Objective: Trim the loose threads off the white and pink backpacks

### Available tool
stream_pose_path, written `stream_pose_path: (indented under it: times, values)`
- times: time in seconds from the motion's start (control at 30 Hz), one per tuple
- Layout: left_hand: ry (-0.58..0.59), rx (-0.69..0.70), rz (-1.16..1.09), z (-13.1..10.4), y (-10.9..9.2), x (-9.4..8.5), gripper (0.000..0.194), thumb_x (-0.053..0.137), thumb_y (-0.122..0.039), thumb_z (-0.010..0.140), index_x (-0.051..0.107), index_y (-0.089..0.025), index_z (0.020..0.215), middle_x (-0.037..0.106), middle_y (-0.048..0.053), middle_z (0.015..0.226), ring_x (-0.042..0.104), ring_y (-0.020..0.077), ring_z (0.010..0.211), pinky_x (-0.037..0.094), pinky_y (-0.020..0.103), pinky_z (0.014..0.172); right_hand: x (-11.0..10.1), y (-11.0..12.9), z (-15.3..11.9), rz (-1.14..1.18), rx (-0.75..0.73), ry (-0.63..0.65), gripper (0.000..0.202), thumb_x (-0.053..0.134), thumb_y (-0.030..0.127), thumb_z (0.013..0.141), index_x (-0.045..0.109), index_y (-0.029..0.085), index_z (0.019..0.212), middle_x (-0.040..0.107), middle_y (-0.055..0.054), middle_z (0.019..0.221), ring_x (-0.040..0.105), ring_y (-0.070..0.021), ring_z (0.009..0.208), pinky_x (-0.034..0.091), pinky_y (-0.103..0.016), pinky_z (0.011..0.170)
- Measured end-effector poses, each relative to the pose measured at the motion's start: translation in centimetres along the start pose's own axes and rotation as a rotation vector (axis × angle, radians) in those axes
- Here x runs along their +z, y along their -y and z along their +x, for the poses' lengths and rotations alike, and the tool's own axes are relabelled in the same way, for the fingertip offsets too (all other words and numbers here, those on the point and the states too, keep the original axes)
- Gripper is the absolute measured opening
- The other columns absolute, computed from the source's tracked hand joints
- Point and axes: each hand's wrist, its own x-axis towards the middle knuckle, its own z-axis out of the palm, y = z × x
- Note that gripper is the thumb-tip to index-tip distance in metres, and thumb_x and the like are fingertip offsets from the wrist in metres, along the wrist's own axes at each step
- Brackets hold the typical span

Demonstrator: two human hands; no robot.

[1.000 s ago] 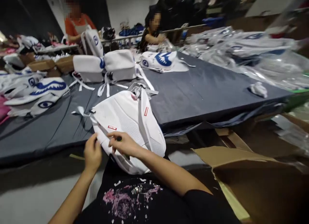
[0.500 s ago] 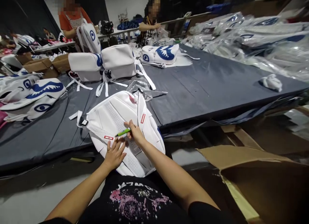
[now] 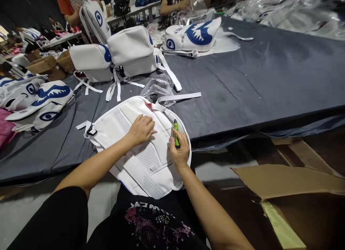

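A white backpack (image 3: 159,153) lies back panel up at the table's near edge, its lower part overhanging toward me. My left hand (image 3: 141,129) is on the middle of the panel with its fingers bent against the white padding; what lies under the fingertips is hidden. My right hand (image 3: 179,149), at the bag's right side, grips a slim green pen-like tool (image 3: 176,133) with black ends, held upright between thumb and fingers. A loose white strap (image 3: 179,97) runs out from the bag's top. At the left corner sits a black buckle (image 3: 92,131).
Two white bags (image 3: 132,49) stand beyond, beside a clear plastic bag (image 3: 159,85). A blue-and-white shark-faced backpack (image 3: 198,36) lies farther right; more bags (image 3: 50,102) are piled left. An open cardboard box (image 3: 285,180) stands lower right. Co-workers (image 3: 72,13) are across the dark-covered table (image 3: 256,84).
My left hand has moved up and right over the panel. My right hand has gone right with the green tool, which now points upward. The red strap labels no longer show.
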Motion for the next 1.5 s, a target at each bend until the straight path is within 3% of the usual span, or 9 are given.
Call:
stream_pose_path:
  times: [0.13,0.3,0.5,0.83,0.93,1.07,1.2,1.37,1.5]
  values:
    - [0.246,0.017,0.080,5.3,1.1,-0.1,0.047,0.049,-0.053,0.096,0.067,-0.010,0.101,0.069,0.017,0.098,0.064,0.0322,0.096,0.043,0.044,0.081,-0.1,-0.3,0.1,-0.040,-0.095,0.001,0.042,0.056,0.013,0.093,0.059,0.024,0.133,0.067,-0.012,0.114,0.065,-0.0243,0.104,0.056,-0.043,0.088]
    - [0.341,0.108,0.063,5.8,1.9,-0.4,0.045,0.059,-0.058,0.090,0.069,-0.014,0.096,0.069,0.012,0.096,0.064,0.0285,0.093,0.038,0.039,0.077,-0.1,-1.2,-0.2,-0.103,-0.209,0.059,0.055,0.057,0.009,0.091,0.052,0.029,0.141,0.065,-0.010,0.113,0.064,-0.0249,0.104,0.057,-0.046,0.089]
    - [0.214,0.211,0.045,5.4,5.5,-0.3,0.061,0.045,-0.072,0.090,0.069,-0.017,0.084,0.066,0.008,0.089,0.056,0.0244,0.086,0.035,0.041,0.081,-0.5,-2.1,-0.5,-0.097,-0.247,0.149,0.060,0.057,0.007,0.090,0.047,0.030,0.144,0.064,-0.011,0.116,0.064,-0.0253,0.108,0.055,-0.055,0.098]
    - [0.098,0.121,0.073,4.7,15.0,-2.3,0.064,0.033,-0.075,0.091,0.061,-0.019,0.079,0.061,0.006,0.100,0.043,0.0246,0.109,0.024,0.047,0.107,-1.1,-2.0,-0.4,-0.091,-0.265,0.186,0.061,0.056,0.004,0.090,0.047,0.028,0.145,0.068,-0.010,0.113,0.067,-0.0235,0.104,0.054,-0.055,0.099]
    - [0.050,0.068,0.030,4.3,13.5,-1.6,0.059,0.038,-0.073,0.091,0.059,-0.019,0.078,0.060,0.009,0.104,0.043,0.0268,0.109,0.024,0.052,0.107,-1.8,-0.2,0.7,-0.100,-0.221,0.187,0.055,0.060,0.006,0.089,0.051,0.025,0.140,0.071,-0.008,0.105,0.069,-0.0220,0.096,0.055,-0.052,0.098]
    - [0.065,0.069,0.000,3.4,8.0,0.1,0.051,0.054,-0.069,0.085,0.065,-0.019,0.088,0.061,0.011,0.103,0.046,0.0299,0.102,0.034,0.052,0.098,-1.9,2.5,2.8,-0.126,-0.136,0.207,0.041,0.065,0.015,0.090,0.058,0.023,0.129,0.074,-0.006,0.102,0.072,-0.0206,0.088,0.061,-0.036,0.086]
    - [-0.011,-0.080,-0.057,2.7,3.8,1.8,0.045,0.065,-0.062,0.082,0.067,-0.018,0.092,0.061,0.010,0.094,0.049,0.0303,0.099,0.035,0.057,0.102,-0.5,3.3,4.7,-0.135,0.058,0.305,0.023,0.065,0.027,0.092,0.065,0.023,0.114,0.075,-0.005,0.104,0.074,-0.0203,0.087,0.061,-0.030,0.078]
    - [-0.122,-0.205,-0.186,2.1,2.4,3.3,0.033,0.070,-0.051,0.083,0.065,-0.020,0.094,0.061,0.008,0.099,0.049,0.0303,0.109,0.026,0.065,0.115,2.4,2.5,7.9,0.058,0.258,0.430,0.023,0.068,0.032,0.088,0.067,0.022,0.108,0.074,-0.004,0.104,0.072,-0.0199,0.090,0.060,-0.033,0.082]
    - [-0.154,-0.262,-0.294,1.4,2.2,4.2,0.036,0.069,-0.050,0.085,0.063,-0.018,0.100,0.060,0.010,0.109,0.048,0.0309,0.116,0.020,0.069,0.119,3.0,3.0,10.0,0.236,0.432,0.453,0.026,0.073,0.032,0.084,0.067,0.021,0.107,0.073,0.000,0.085,0.070,-0.0154,0.065,0.060,-0.030,0.065]
